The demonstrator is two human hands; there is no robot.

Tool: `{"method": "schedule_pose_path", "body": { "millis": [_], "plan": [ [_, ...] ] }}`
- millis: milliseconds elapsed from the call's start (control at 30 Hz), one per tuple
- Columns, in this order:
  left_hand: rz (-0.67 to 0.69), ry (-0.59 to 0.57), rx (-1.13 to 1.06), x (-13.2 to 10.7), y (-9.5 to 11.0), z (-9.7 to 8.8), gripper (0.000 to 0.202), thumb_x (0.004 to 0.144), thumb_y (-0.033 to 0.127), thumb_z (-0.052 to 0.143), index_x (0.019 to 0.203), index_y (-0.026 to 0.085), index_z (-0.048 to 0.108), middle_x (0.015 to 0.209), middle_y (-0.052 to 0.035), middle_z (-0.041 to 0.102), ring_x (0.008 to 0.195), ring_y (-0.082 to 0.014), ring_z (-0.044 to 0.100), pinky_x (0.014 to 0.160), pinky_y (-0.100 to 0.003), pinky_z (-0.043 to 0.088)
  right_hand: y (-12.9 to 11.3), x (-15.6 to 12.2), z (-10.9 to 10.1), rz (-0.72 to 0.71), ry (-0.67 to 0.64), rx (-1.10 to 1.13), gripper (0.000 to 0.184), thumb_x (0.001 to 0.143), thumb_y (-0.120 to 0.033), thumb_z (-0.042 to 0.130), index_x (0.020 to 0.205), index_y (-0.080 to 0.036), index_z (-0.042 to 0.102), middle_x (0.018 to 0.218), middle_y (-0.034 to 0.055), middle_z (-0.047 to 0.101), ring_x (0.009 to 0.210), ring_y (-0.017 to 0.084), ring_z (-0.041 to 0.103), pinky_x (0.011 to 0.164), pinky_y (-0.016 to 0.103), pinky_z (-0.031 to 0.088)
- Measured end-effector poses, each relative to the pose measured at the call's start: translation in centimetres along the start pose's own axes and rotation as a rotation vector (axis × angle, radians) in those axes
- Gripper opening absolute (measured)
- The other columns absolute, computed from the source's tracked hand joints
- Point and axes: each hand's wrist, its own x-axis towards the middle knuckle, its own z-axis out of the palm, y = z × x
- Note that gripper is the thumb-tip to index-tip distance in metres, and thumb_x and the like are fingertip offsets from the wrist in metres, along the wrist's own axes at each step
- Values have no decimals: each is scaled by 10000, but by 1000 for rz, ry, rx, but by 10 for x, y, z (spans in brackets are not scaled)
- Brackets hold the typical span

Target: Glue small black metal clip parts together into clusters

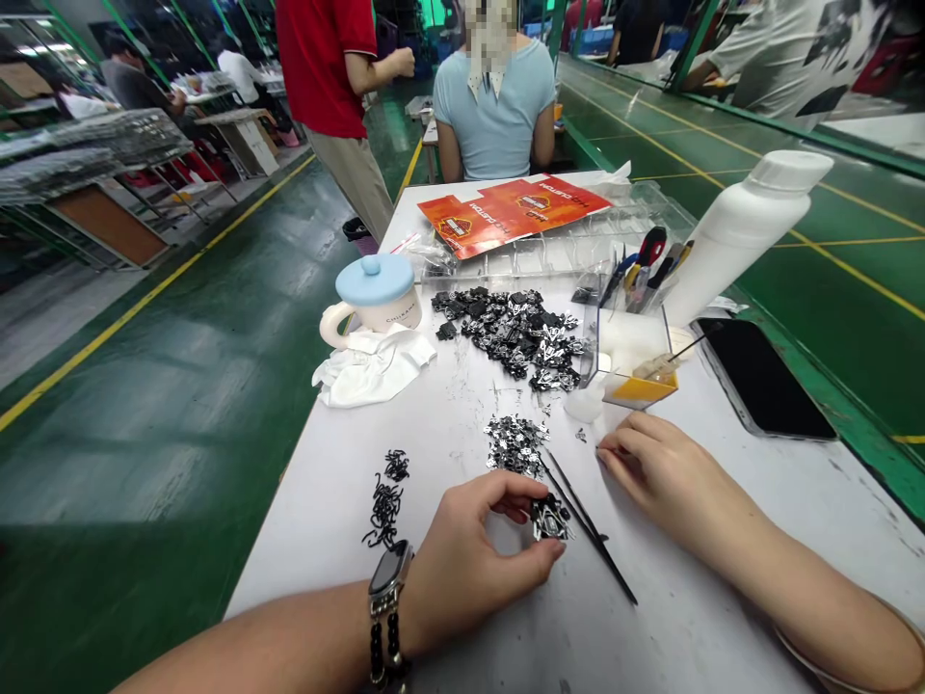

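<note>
My left hand (473, 559) rests on the white table (758, 617), its thumb and fingers pinched round a small black-and-silver emblem piece (549, 520). Black tweezers (589, 530) lie on the table just right of that piece, touching neither hand. My right hand (661, 472) lies beside them, palm down with fingers loosely curled, fingertips near a tiny loose piece (580, 436). A small heap of silver pieces (515, 443) sits just beyond my hands. A bigger heap of black pieces (516, 333) lies farther back. Small black hooks (385, 496) are scattered to the left.
A lidded cup (377, 299) and white cloth (372, 371) stand at the left edge. A clear tray (578, 246) with orange cards (510, 212), a tool holder (640, 361), a white bottle (744, 226) and a phone (766, 381) are behind and to the right. Two people are beyond the table's far end.
</note>
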Motion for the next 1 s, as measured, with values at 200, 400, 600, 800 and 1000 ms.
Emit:
{"method": "schedule_pose_path", "body": {
  "millis": [200,400,600,800,1000],
  "plan": [
    [92,-146,-331,-2,-7,-1,355,666,158,766,994,189,632,1138,-73,673,1101,-191,611,1001,-309,451,-35,-8,-3,95,-92,573,225,915,-389,510,786,-218,581,756,0,557,692,123,539,597,232,456],
    [-1,-196,-632,-2,-8,2,369,642,97,780,972,175,633,1096,-77,680,1095,-162,607,1012,-279,436,-51,-14,18,178,-65,861,173,924,-363,523,830,-223,559,795,-14,519,737,98,505,638,203,422],
    [-51,-184,-692,-1,-7,1,369,632,117,795,965,167,644,1029,-66,684,1036,-150,609,973,-270,438,-45,-15,15,12,-77,801,132,932,-285,500,818,-224,524,815,-7,479,752,113,454,678,243,389],
    [-48,-199,-619,-1,-6,0,367,626,134,792,957,162,635,1013,-70,666,1009,-164,600,953,-300,443,-42,-13,8,-146,-53,663,72,913,-213,511,843,-221,496,851,13,470,796,133,479,697,272,419],
    [1,-241,-564,-2,-7,-1,377,633,142,783,981,157,639,1023,-83,666,1012,-189,611,965,-331,453,-36,-9,-4,-385,-113,508,232,891,-105,510,1039,-260,600,947,45,563,854,143,567,705,266,499]
  ]
}}
